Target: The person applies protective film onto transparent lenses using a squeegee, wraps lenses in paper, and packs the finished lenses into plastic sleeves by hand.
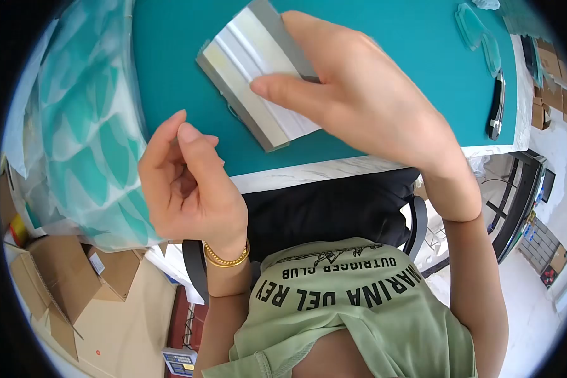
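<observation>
My right hand grips a flat grey-and-white ridged piece, thumb on its upper face and the other fingers hidden behind. The piece is tilted above the green table mat, and its left edge looks ragged. To the left of it, my left hand is raised near the table's front edge, thumb and index fingertips pressed together and the other fingers curled. Whether anything tiny sits in that pinch I cannot make out. A gold bracelet circles the left wrist.
A clear plastic bag with teal shapes inside lies along the left side. On the mat's right are a black-handled knife and translucent teal pieces. Cardboard boxes stand at lower left, and black fabric lies over my lap.
</observation>
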Available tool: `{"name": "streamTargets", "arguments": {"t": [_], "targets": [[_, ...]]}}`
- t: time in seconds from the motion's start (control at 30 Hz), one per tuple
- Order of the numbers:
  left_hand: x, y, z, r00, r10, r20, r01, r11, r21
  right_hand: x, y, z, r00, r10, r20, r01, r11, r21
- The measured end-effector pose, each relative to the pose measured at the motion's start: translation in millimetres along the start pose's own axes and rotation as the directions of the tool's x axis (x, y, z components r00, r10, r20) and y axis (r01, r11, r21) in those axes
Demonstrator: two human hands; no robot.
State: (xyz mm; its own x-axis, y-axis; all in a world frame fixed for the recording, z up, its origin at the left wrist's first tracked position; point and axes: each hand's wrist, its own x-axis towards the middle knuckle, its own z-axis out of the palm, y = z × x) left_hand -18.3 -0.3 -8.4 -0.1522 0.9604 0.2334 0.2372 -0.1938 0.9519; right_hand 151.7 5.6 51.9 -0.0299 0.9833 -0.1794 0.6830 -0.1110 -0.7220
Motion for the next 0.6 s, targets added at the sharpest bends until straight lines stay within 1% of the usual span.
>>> {"name": "streamTargets", "arguments": {"t": [0.07,0.1,0.13,0.17,0.23,0.27,0.3,0.33,0.37,0.4,0.43,0.47,0.5,0.53,0.57,0.6], "targets": [[2,-3,0,1.000,0.022,-0.004,-0.022,1.000,0.005,-7,29,-2,0.995,-0.045,-0.092,0.063,0.976,0.210],[1,-5,-1,0.999,0.037,0.005,-0.037,0.999,-0.002,-17,29,-22,0.992,0.106,-0.075,-0.077,0.945,0.318],[1,-7,-1,0.999,0.049,0.011,-0.049,0.999,-0.008,-28,39,-34,0.976,0.096,-0.195,-0.027,0.942,0.333],[1,-6,-3,0.998,0.046,0.030,-0.046,0.999,-0.008,-41,48,-49,0.957,0.202,-0.208,-0.133,0.943,0.305],[2,-5,-3,0.999,0.040,0.037,-0.039,0.999,-0.024,-66,76,-77,0.906,0.372,-0.201,-0.345,0.925,0.156],[2,-5,-2,0.998,0.031,0.052,-0.029,0.999,-0.033,-76,95,-84,0.881,0.410,-0.234,-0.425,0.905,-0.013],[3,-5,-1,0.998,0.041,0.050,-0.039,0.998,-0.041,-75,95,-83,0.855,0.439,-0.277,-0.494,0.852,-0.175],[3,-5,-2,0.998,0.037,0.054,-0.036,0.999,-0.031,-77,79,-84,0.786,0.521,-0.332,-0.617,0.687,-0.383],[2,-4,-2,0.998,0.033,0.062,-0.032,0.999,-0.019,-77,86,-82,0.867,0.202,-0.456,-0.453,0.699,-0.553],[2,-3,-2,0.997,0.043,0.067,-0.042,0.999,-0.020,-79,91,-80,0.858,-0.146,-0.492,-0.306,0.623,-0.720],[3,-1,-2,0.997,0.010,0.072,-0.009,1.000,-0.005,-70,77,-78,0.878,-0.144,-0.456,-0.203,0.752,-0.627],[3,0,-2,0.997,-0.022,0.075,0.021,1.000,0.013,-59,64,-69,0.908,-0.205,-0.367,-0.017,0.854,-0.519],[1,2,-2,0.997,-0.006,0.076,0.005,1.000,0.016,-52,51,-60,0.931,-0.249,-0.267,0.138,0.916,-0.376],[1,1,-2,0.995,-0.024,0.093,0.021,0.999,0.025,-41,40,-50,0.943,-0.292,-0.157,0.225,0.912,-0.343],[2,2,-3,0.993,-0.040,0.107,0.037,0.999,0.034,-31,36,-43,0.944,-0.318,-0.091,0.257,0.879,-0.402],[3,5,-3,0.994,-0.026,0.102,0.023,0.999,0.031,-23,35,-38,0.939,-0.329,-0.100,0.264,0.876,-0.405]]}}
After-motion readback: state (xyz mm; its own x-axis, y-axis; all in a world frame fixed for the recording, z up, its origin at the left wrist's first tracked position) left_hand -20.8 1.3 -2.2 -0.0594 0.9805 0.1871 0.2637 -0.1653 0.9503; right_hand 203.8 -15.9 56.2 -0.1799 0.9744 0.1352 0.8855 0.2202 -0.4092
